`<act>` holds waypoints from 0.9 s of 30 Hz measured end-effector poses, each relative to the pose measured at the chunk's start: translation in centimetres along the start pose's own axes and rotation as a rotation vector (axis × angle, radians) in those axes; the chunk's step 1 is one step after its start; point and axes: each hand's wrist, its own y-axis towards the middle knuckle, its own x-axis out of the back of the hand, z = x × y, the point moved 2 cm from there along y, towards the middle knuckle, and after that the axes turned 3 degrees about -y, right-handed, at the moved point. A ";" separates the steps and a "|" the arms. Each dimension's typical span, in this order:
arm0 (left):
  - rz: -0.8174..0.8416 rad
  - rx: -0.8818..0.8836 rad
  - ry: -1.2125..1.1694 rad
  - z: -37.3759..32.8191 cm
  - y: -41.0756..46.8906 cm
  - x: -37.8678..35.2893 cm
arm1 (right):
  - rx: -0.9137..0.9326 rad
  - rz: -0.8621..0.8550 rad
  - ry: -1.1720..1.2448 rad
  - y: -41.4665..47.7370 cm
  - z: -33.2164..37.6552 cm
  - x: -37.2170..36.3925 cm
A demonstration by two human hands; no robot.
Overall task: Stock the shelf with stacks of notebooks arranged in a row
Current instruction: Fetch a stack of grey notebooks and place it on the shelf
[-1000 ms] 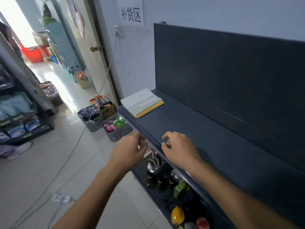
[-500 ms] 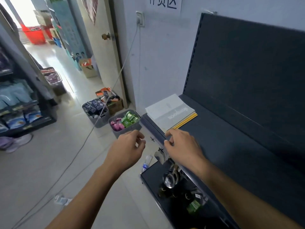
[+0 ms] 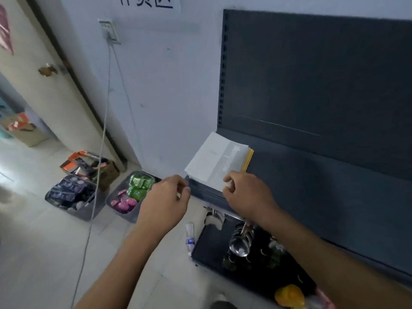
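Your shelf [image 3: 312,186] carries one stack [image 3: 216,159] of notebooks, at its left end; the rest of the row is not yet laid. Your right hand [image 3: 247,195] touches the stack's near corner, fingers curled, grip unclear; your left hand [image 3: 165,201] hovers beside, loosely curled, empty.

wall sign [image 3: 147,3]: top cut off | right hand [image 3: 247,195]: fingertips hidden
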 end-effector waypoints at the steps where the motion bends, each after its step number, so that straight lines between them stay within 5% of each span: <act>1: 0.007 -0.018 0.005 0.1 1.2 -0.2 | -0.025 -0.013 0.009 0.6 -0.1 0.0; 11: 0.065 -0.076 0.087 -0.8 12.8 -3.7 | -0.237 -0.120 0.095 6.3 -4.3 0.1; 27: 0.407 -0.061 0.192 -0.6 20.4 -8.3 | -0.514 -0.086 0.106 9.7 -5.1 -3.3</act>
